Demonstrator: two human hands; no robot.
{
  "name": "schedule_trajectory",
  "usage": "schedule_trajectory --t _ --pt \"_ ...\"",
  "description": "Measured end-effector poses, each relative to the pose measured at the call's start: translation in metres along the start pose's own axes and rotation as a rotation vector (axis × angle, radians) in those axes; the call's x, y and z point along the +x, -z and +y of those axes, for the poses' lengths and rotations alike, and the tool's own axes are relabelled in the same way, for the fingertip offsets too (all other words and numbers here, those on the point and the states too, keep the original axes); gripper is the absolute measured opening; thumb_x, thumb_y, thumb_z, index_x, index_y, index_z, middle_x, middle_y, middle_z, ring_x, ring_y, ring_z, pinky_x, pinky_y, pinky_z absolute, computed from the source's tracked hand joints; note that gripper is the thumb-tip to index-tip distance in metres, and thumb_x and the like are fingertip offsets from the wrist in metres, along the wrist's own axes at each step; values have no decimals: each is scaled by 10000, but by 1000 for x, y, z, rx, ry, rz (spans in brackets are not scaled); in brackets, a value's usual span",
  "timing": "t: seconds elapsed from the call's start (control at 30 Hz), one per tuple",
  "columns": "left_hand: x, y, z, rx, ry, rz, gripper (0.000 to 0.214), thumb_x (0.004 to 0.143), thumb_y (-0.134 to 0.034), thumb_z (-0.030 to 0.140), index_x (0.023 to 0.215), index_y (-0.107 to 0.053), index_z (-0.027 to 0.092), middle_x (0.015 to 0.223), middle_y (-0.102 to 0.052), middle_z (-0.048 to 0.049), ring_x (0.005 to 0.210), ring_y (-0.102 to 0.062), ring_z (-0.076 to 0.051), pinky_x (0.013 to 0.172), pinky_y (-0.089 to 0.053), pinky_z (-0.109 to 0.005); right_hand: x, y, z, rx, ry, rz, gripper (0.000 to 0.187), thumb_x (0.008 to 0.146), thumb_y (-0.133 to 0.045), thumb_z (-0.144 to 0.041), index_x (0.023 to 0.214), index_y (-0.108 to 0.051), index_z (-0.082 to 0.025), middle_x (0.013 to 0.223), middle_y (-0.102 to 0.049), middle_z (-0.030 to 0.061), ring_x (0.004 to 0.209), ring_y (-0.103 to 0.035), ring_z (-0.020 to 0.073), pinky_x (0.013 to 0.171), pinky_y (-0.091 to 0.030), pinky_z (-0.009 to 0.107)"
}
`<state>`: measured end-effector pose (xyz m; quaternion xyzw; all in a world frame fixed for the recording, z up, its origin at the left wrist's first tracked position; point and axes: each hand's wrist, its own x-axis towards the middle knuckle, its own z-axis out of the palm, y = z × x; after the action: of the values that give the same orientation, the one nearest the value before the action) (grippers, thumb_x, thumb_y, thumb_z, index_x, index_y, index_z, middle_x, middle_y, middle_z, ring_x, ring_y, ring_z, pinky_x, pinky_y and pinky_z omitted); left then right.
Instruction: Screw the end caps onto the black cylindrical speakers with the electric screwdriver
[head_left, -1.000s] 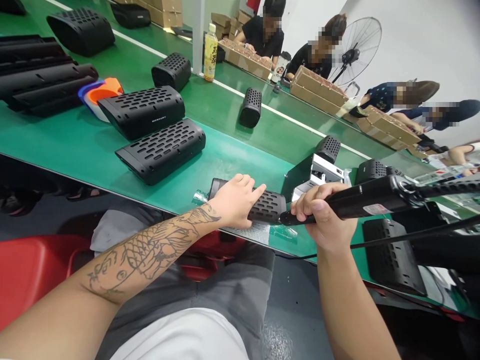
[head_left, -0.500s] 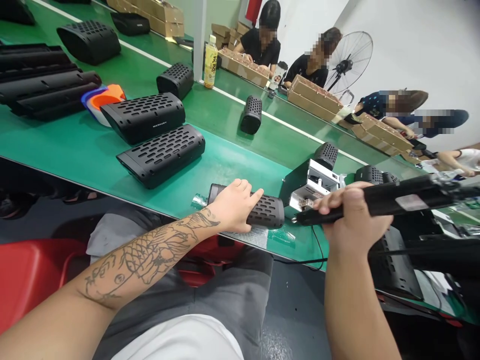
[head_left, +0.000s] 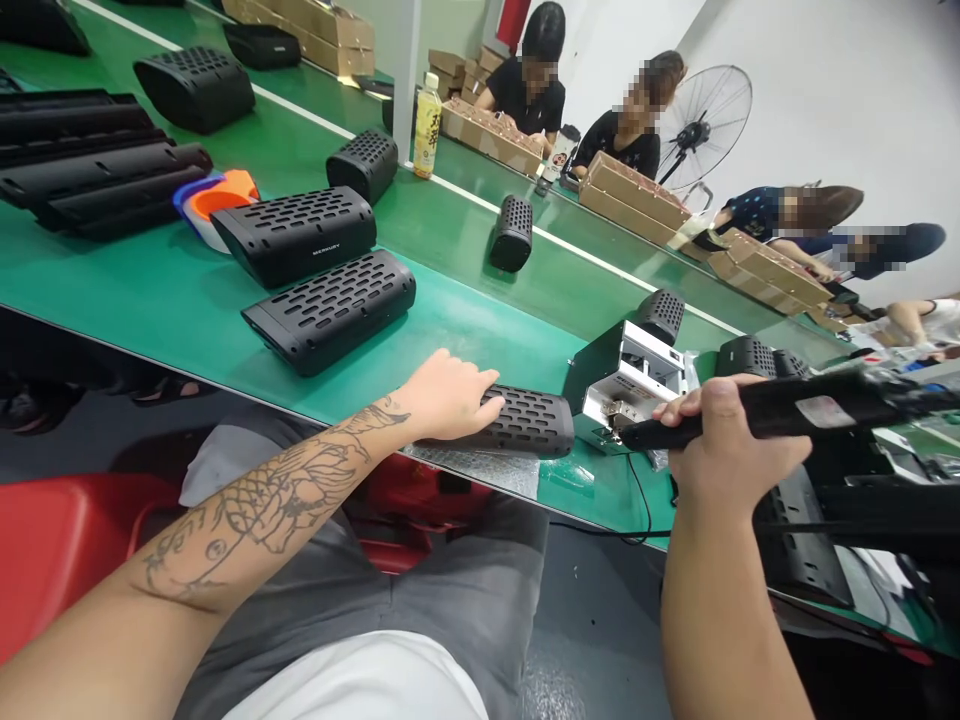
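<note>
My left hand (head_left: 448, 396) rests on the left end of a black perforated speaker shell (head_left: 525, 420), which lies on a shiny mat at the near edge of the green belt (head_left: 487, 310). Its fingers curl over the shell and hold it down. My right hand (head_left: 731, 445) is closed round a black electric screwdriver (head_left: 787, 412), held level. The screwdriver's tip points left at a small grey screw feeder box (head_left: 622, 385) just right of the shell.
Two large black perforated speaker housings (head_left: 330, 305) lie further left on the belt, with long black parts (head_left: 97, 175) and an orange and blue tray (head_left: 217, 200) beyond. More small shells (head_left: 511, 232) dot the belt. Several people work at cardboard trays (head_left: 634, 190) across it, near a bottle (head_left: 426, 125) and fan (head_left: 705, 125).
The right hand drew the screwdriver's tip away from the shell's end to the right, over to the feeder box. The left hand slid back toward the shell's left end.
</note>
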<state>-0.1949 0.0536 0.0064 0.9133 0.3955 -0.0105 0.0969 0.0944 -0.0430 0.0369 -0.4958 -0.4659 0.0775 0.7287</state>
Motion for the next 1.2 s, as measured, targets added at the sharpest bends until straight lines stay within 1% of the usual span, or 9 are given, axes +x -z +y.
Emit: schedule_trajectory --t 0.07,0.17,0.27,0.37,0.6,0.8,1.0,1.1,1.2 --pt "0 -2 2 -23 29 -24 628 1227 -394 505 1653 -704 162 1426 -835 -144 1287 -800 -363 1059 -520 -508 -12 -16 -25 99 52 -80 378 927 -943 -412 831 -651 -191 644 -581 -19 503 -577 170 534 -587 366" --pt "-2 -6 6 -28 33 2 621 1222 -410 515 1645 -712 175 1411 -841 -145 1267 -817 -358 985 -546 -480 -34 -45 -54 304 19 -283 349 973 -943 -426 944 -669 -212 656 -605 -44 503 -600 159 526 -611 347" --pt "-4 -7 6 -24 29 28 636 1218 -425 520 1680 -690 172 1415 -840 -157 1278 -817 -364 986 -555 -474 -53 -72 -60 422 -3 -406 286 1003 -937 -379 1016 -702 -217 688 -653 -42 517 -645 156 548 -639 336" --pt "-6 -6 7 -29 24 26 625 1213 -437 530 1643 -713 170 1410 -839 -166 1262 -819 -376 973 -566 -477 -64 -88 -51 401 -2 -431 272 1014 -937 -341 1040 -705 -200 728 -677 -33 560 -679 148 594 -656 336" --pt "-4 -2 6 -74 19 -9 641 1210 -394 553 1591 -748 180 1420 -829 -181 1293 -810 -394 1014 -602 -503 -65 -92 -36 372 -41 -493 278 1046 -894 -290 1009 -638 -190 720 -660 -52 560 -664 121 598 -649 306" --pt "-2 -2 3 -107 16 -19 648 1202 -395 564 1599 -758 202 1446 -822 -177 1302 -805 -399 1033 -611 -511 -57 -94 -34 392 -119 -647 320 1012 -919 -309 937 -633 -186 695 -635 -40 547 -644 123 585 -623 291" --pt "-1 -1 2 -111 16 -34 654 1200 -392 560 1611 -756 205 1440 -821 -182 1289 -804 -403 1021 -609 -509 -55 -90 -31 432 -67 -800 269 1050 -864 -230 882 -660 -183 708 -648 -30 594 -656 106 648 -622 277" --pt "-1 0 3 -103 21 -40 652 1202 -391 569 1608 -758 214 1434 -823 -180 1283 -806 -401 1022 -605 -501 -57 -87 -27 436 -69 -818 262 1057 -860 -224 895 -657 -188 718 -642 -37 612 -651 100 663 -617 274" --pt "-2 1 4 -93 24 -37 646 1203 -395 570 1608 -754 219 1432 -825 -178 1291 -803 -403 1018 -599 -494 -60 -85 -28 357 -91 -779 259 1053 -880 -266 926 -669 -189 738 -653 -32 637 -672 115 659 -614 283"
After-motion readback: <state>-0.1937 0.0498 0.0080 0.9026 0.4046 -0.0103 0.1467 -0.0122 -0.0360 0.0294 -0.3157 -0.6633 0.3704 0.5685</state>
